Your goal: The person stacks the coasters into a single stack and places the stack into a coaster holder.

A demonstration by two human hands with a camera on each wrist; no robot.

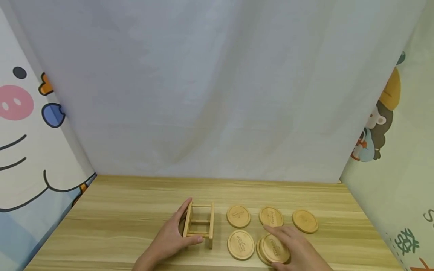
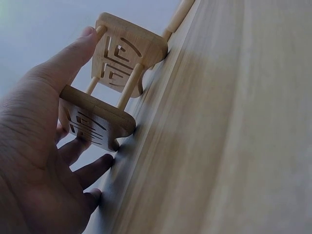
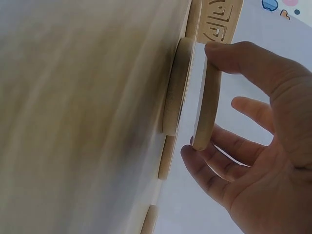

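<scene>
On the left, my left hand [image 1: 169, 234] holds a small bamboo coaster rack [image 1: 211, 222], its thumb over the front bar and its fingers along the left side panel. The rack stands on the table, and its cut-out side panels [image 2: 148, 43] and round rods show in the left wrist view. My right hand [image 1: 300, 248] pinches a round wooden coaster [image 1: 275, 249] between thumb and fingers. In the right wrist view this coaster [image 3: 208, 107] is raised just above another coaster [image 3: 177, 87] lying on the table, with a gap between them.
Left of the right hand lies a coaster [image 1: 240, 244]. Behind it, a row holds a left coaster [image 1: 239, 216], a middle coaster [image 1: 271, 214] and a right coaster [image 1: 305, 221]. A grey-white curtain [image 1: 217, 94] hangs behind the wooden table [image 1: 129, 203], with printed cloths at both sides.
</scene>
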